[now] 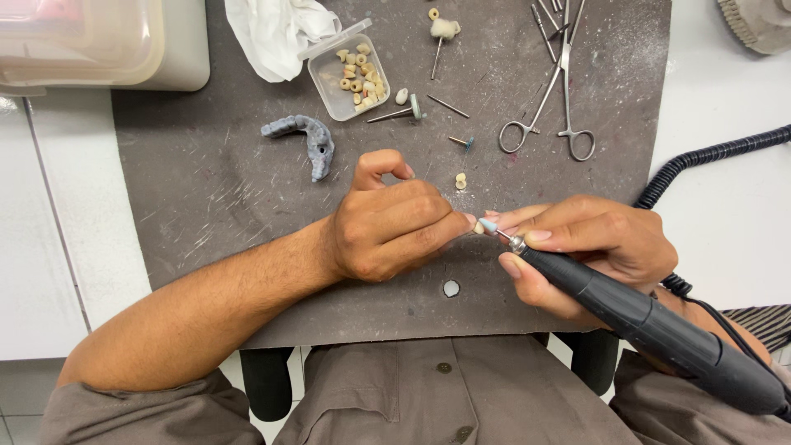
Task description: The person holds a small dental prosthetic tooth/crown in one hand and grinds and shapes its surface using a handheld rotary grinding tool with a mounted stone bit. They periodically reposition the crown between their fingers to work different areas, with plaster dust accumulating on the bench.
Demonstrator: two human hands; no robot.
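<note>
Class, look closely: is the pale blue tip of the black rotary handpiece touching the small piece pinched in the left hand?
Touching. The head view shows the pale blue tip meeting the small piece at the left hand's fingertips, with no gap visible between them.

Seen from above, the person's two bare forearms came in from the lower edge and met near the middle. The left hand (387,227) lay knuckles up, its forearm angled in from the lower left; the fingers were curled in a tight grip, thumb and fingertips pinched together at the right side of the hand, and the index finger was arched above the rest. The right hand (589,247) faced it from the right, palm turned inward, thumb and forefinger closed in a pen-like grip, fingertips pointing left. The fingertips of the two hands sat just beside each other, nearly touching.
</note>
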